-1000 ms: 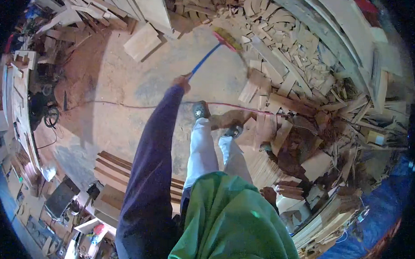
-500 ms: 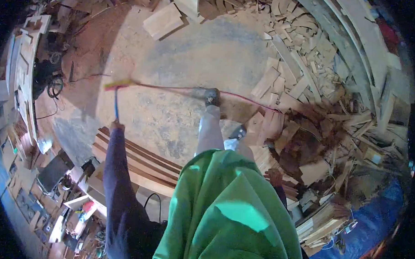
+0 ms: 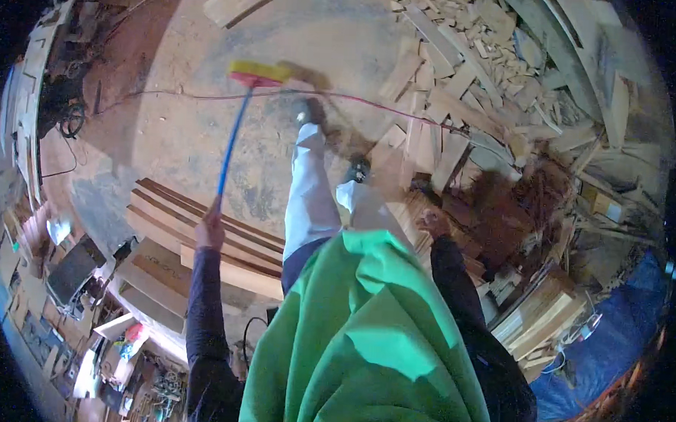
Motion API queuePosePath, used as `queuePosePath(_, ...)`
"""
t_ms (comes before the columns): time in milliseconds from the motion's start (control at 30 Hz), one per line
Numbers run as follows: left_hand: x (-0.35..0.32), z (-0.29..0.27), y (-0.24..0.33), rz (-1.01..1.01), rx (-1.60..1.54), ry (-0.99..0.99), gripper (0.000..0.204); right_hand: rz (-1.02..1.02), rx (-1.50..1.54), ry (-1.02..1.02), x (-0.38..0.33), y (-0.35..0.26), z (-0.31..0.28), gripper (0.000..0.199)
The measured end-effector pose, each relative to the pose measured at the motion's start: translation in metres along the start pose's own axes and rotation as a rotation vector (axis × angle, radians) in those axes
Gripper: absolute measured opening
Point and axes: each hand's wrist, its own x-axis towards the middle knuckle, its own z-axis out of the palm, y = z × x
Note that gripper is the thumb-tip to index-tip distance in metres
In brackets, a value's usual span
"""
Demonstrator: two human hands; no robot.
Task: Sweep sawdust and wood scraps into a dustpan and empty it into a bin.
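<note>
A broom with a blue handle [image 3: 227, 155] is in my left hand [image 3: 210, 230], whose fingers are wrapped around the upper part of the stick. Its pink and yellow head [image 3: 258, 73] is raised off to the far end, beyond a thin reddish cable [image 3: 371, 103] that runs across the floor. My right hand [image 3: 431, 222] hangs over wood pieces to the right of my legs, its fingers loosely apart, with nothing seen in it. My feet, in dark shoes [image 3: 359, 168], stand just on the near side of the cable.
Several long boards [image 3: 203, 229] lie stacked at my left. Offcuts [image 3: 485, 37] are heaped at the far right, with reddish-brown shavings [image 3: 502, 209] nearer. A cardboard box [image 3: 153, 275] stands at lower left. A blue tarp [image 3: 609, 332] lies at lower right.
The broom head has swung right, toward my feet, with my left hand still on the handle. My right hand has come forward from beside my body. The view has shifted forward.
</note>
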Motion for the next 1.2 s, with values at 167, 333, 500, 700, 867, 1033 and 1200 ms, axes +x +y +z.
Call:
queuePosePath(167,-0.02,0.075,0.075,0.235,0.171,-0.244,0.055,0.028,-0.331,0.116,-0.084,0.036,-0.003,0.023)
queuePosePath(333,0.041,0.182,0.108,0.393,0.388,-0.503,0.056,0.105,-0.188,0.402,-0.137,0.085,-0.009,0.024)
queuePosePath(500,0.106,0.171,0.035,0.574,0.328,-0.522,0.055,-0.1,-0.404,0.425,-0.168,0.089,0.026,0.022)
queuePosePath(700,0.094,-0.008,-0.087,-0.022,0.754,-0.341,0.062,-0.17,-0.215,0.18,-0.137,0.124,0.024,0.023)
queuePosePath(867,0.101,-0.068,-0.151,-0.298,0.555,-0.057,0.048,-0.157,-0.213,0.207,-0.134,0.123,0.04,0.03)
queuePosePath(1033,0.086,-0.054,-0.215,-0.25,0.261,0.205,0.043,-0.115,-0.112,0.193,-0.134,0.121,0.044,0.039)
queuePosePath(1200,0.077,-0.003,-0.072,0.437,0.111,0.267,0.049,-0.084,-0.403,0.263,-0.141,0.112,0.055,0.044)
